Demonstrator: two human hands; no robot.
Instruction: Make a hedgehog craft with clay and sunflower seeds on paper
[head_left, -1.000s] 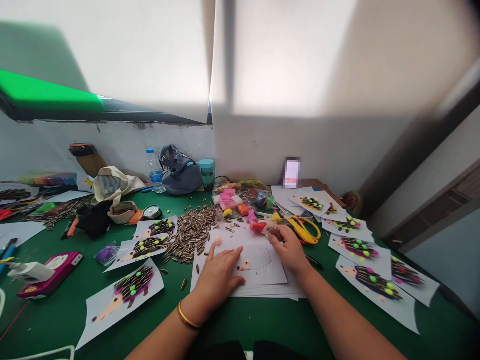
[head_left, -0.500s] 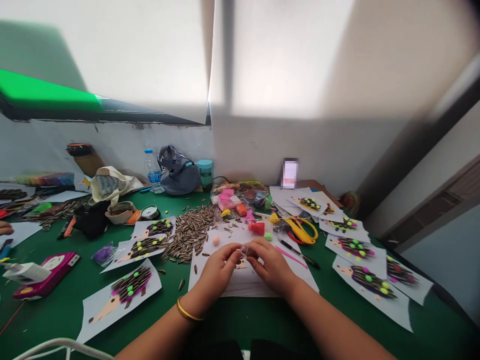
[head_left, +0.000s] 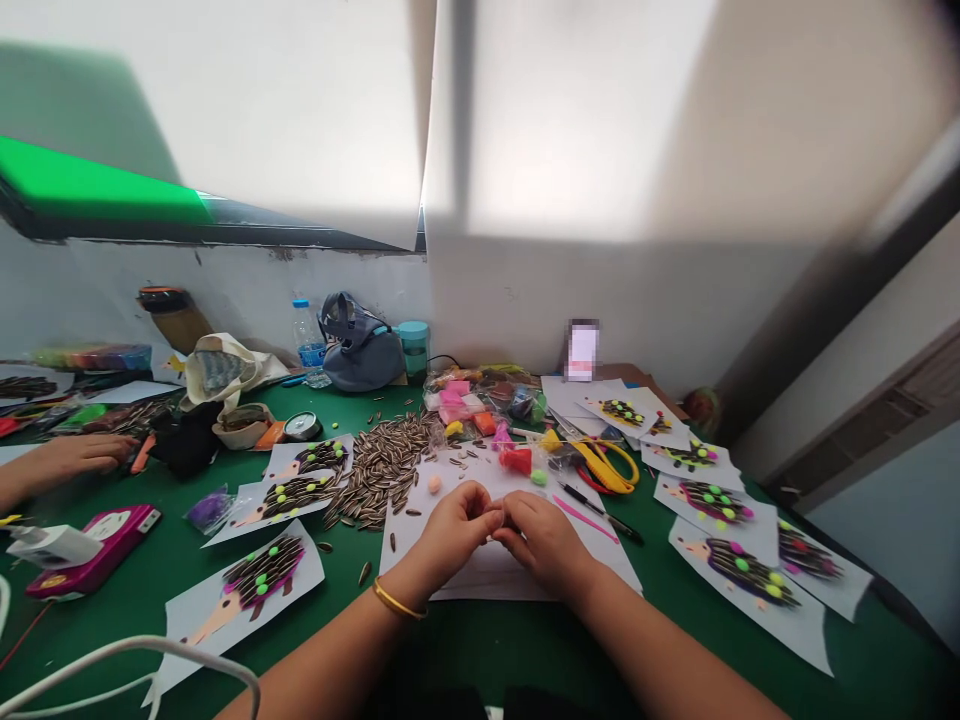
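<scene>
My left hand and my right hand meet over a white sheet of paper. The fingertips of both are pinched together, and whatever lies between them is too small and hidden to name. A gold bangle circles my left wrist. Close to my left hand are a pale peach ball and a heap of striped sunflower seeds. Beyond my right hand lie a red clay piece, a green ball, a pink strip and a black pen.
Seed-covered hedgehog pictures lie left and right. Yellow scissors, clay bags, a blue bag and a phone are farther back. Another person's hand reaches in at left, above a magenta device. White cables cross the lower left.
My hands have drawn closer together, and the clear, shiny bit seen between my fingers no longer shows. The other person's hand has reached farther in from the left.
</scene>
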